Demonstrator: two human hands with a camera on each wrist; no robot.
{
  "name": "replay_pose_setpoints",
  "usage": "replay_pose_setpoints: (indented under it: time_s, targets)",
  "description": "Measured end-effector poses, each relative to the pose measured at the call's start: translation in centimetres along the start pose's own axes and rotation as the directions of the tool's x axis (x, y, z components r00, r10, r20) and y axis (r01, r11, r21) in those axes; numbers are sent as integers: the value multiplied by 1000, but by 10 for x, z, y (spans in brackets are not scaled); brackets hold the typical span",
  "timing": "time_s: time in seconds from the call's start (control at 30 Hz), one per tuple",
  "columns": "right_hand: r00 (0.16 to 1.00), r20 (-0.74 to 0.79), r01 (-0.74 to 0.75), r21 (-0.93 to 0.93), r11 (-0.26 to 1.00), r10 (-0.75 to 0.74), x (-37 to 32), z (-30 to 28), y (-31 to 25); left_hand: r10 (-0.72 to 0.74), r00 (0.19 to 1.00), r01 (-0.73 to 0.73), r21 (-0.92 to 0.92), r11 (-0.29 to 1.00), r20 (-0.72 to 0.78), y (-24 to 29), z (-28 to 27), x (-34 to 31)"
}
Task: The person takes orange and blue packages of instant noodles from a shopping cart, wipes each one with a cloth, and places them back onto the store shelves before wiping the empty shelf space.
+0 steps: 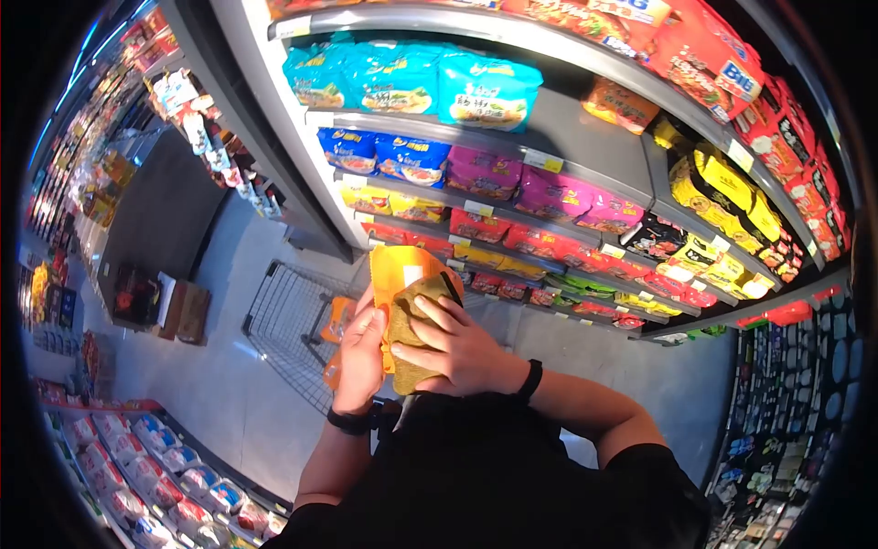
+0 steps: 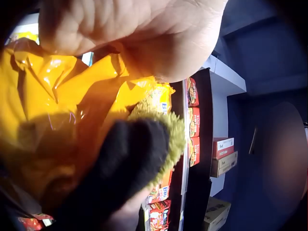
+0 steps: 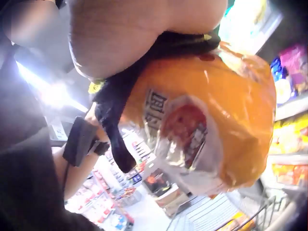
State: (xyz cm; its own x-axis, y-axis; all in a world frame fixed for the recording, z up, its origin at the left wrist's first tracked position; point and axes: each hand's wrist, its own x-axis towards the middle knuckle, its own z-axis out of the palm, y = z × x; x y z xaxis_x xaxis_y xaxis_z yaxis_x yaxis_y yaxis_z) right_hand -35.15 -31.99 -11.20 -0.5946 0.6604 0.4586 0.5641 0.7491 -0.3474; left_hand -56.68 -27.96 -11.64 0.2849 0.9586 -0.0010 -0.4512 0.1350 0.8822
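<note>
A yellow-orange plastic food packet (image 1: 389, 265) is held upright in front of the body, with a printed picture on the face seen in the right wrist view. My left hand (image 1: 362, 352) grips its left edge, thumb on the near face. Against that face lies a fuzzy olive-green cloth (image 1: 416, 375). My right hand (image 1: 448, 346) presses on the cloth with its fingers spread and nearly straight. In the left wrist view the yellow-green pile of the cloth (image 2: 175, 137) shows beside a dark part. The packet (image 3: 231, 120) fills the middle of the right wrist view.
A wire shopping cart (image 1: 283, 311) with orange packets (image 1: 338, 316) stands below to the left. Ahead, a tall shelf (image 1: 585, 146) carries rows of bagged noodles. Cardboard boxes (image 1: 187, 311) sit on the floor at left, and packaged goods (image 1: 155, 471) line the lower left.
</note>
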Motion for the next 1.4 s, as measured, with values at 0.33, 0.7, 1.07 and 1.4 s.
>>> replay_pose_setpoints:
  time_s: [0.33,0.7,1.07,1.4]
  targets:
    - [671,-404,-467,422,777,622,-30,-20,38,-43,992,58,-134,989,116,-2,40,26]
    - [639,-563,-394,345,852,524,-70,-19,43,-117,958,134,-48,990,261,12,46,34]
    - [658,122,442,736,-513,743,-114,48,72,-37,932,-5,116,993,361,19,30,33]
    - [291,-302,92,953,288,908,-75,2,36,135,945,-298,611,734,298,29,42,40]
